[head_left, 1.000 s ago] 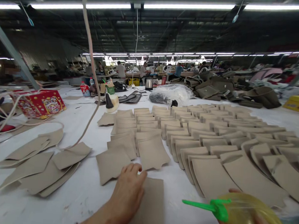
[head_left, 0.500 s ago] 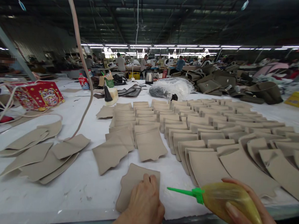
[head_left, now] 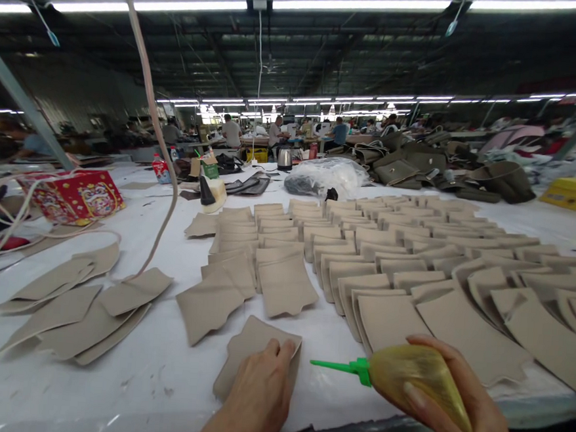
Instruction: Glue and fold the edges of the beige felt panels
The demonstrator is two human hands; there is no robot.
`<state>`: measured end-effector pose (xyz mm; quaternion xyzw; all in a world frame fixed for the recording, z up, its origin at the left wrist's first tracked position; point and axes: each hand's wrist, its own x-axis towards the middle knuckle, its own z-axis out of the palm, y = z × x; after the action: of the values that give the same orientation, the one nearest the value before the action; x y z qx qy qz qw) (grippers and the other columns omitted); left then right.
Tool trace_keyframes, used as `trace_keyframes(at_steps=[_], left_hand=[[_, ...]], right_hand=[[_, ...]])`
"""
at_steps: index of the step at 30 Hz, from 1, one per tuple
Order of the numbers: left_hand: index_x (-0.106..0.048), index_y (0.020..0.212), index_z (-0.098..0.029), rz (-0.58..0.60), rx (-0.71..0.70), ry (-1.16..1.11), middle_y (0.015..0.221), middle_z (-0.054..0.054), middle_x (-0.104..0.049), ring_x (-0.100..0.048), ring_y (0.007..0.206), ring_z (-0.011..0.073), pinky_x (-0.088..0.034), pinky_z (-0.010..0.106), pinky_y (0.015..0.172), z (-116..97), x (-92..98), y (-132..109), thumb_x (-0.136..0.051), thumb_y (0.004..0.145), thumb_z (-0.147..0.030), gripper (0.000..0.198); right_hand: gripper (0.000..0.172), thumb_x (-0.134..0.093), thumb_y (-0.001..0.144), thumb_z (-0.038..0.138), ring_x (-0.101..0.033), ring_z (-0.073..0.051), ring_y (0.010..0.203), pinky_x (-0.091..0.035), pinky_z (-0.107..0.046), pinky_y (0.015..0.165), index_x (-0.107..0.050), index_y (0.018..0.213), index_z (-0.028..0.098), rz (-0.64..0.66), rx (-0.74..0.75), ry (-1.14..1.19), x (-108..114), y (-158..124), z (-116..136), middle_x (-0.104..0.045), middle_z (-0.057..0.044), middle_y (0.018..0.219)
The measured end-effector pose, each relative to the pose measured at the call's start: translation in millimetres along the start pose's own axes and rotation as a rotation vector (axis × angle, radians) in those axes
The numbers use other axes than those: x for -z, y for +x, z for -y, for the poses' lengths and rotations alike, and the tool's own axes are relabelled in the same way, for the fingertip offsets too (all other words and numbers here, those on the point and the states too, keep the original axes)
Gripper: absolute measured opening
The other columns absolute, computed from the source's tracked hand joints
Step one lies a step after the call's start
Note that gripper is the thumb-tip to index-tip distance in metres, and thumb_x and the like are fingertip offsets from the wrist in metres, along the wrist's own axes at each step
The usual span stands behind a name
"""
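Observation:
My left hand (head_left: 256,391) lies flat on a beige cut leather piece (head_left: 244,348) at the near edge of the white table (head_left: 123,389), fingers stretched out and pressing it down. My right hand (head_left: 462,412) is wrapped round a yellow squeeze bottle of glue (head_left: 417,376). Its green nozzle (head_left: 339,366) points left, towards that piece, and hangs just to the right of it. Rows of overlapping beige pieces (head_left: 364,254) cover the table beyond both hands.
A loose heap of beige pieces (head_left: 74,306) lies at the left. A tan hose (head_left: 151,127) hangs from above. A red printed bag (head_left: 72,194), a bottle (head_left: 212,194) and a clear plastic bag (head_left: 325,176) stand farther back. Dark bags (head_left: 420,166) and several people are behind.
My left hand has slid the beige piece nearer to the table edge and to the left. My right hand has brought the glue bottle up and leftwards, its nozzle closer to the piece.

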<state>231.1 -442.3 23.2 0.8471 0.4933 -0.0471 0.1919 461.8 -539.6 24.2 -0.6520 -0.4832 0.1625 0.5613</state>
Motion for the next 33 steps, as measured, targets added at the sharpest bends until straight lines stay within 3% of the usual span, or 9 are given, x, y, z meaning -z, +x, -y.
trace_keyframes(at_steps=[2,7,15,24,30,33], left_hand=[[-0.043,0.134,-0.027,-0.026,-0.049,-0.033,0.11,0.008,-0.06,-0.062,0.09,0.0234,-0.047,0.033,0.08,7.3,-0.4,-0.2,-0.039,0.081,-0.012,0.054],[-0.046,0.133,-0.03,-0.073,-0.106,-0.036,0.106,0.006,-0.062,-0.062,0.086,0.0241,-0.048,0.033,0.077,15.9,-0.2,6.3,-0.038,0.079,-0.013,0.056],[-0.046,0.132,-0.031,-0.086,-0.137,-0.066,0.106,0.005,-0.062,-0.062,0.083,0.0228,-0.047,0.033,0.077,23.3,-1.7,11.2,-0.037,0.081,-0.015,0.054],[-0.049,0.129,-0.029,-0.082,-0.157,-0.108,0.103,0.004,-0.061,-0.062,0.083,0.0209,-0.047,0.031,0.078,24.3,1.4,9.7,-0.034,0.087,-0.019,0.046],[-0.047,0.131,-0.028,-0.097,-0.17,-0.091,0.103,0.005,-0.061,-0.062,0.084,0.0215,-0.048,0.033,0.078,23.4,3.1,9.1,-0.032,0.089,-0.021,0.045],[-0.049,0.129,-0.027,-0.107,-0.18,-0.096,0.101,0.004,-0.061,-0.062,0.083,0.0209,-0.048,0.032,0.077,24.3,1.7,8.3,-0.033,0.088,-0.019,0.045]], right_hand=[[0.048,-0.066,0.079,0.053,-0.064,-0.022,0.08,-0.052,-0.02,0.066,-0.052,0.117,0.027,0.062,-0.009,-0.013,-3.9,2.5,1.7,-0.064,-0.002,0.097],[0.041,-0.065,0.078,0.049,-0.057,-0.022,0.096,-0.042,-0.023,0.082,-0.053,0.112,0.028,0.061,0.036,-0.072,-25.2,7.5,18.5,-0.058,0.001,0.107],[0.04,-0.066,0.081,0.045,-0.059,-0.023,0.094,-0.044,-0.027,0.083,-0.052,0.113,0.026,0.124,0.173,-0.143,-42.7,16.7,7.2,-0.058,0.0,0.108],[0.038,-0.062,0.084,0.046,-0.056,-0.021,0.095,-0.04,-0.026,0.082,-0.05,0.115,0.027,0.159,0.068,-0.126,-46.1,13.1,10.2,-0.056,0.003,0.108],[0.039,-0.063,0.082,0.047,-0.056,-0.023,0.094,-0.041,-0.028,0.083,-0.052,0.112,0.025,0.111,0.041,-0.104,-48.7,16.7,6.2,-0.056,0.001,0.107],[0.04,-0.064,0.08,0.049,-0.057,-0.023,0.089,-0.042,-0.027,0.076,-0.052,0.11,0.026,0.127,-0.011,-0.086,-48.7,15.0,9.7,-0.059,0.002,0.101]])
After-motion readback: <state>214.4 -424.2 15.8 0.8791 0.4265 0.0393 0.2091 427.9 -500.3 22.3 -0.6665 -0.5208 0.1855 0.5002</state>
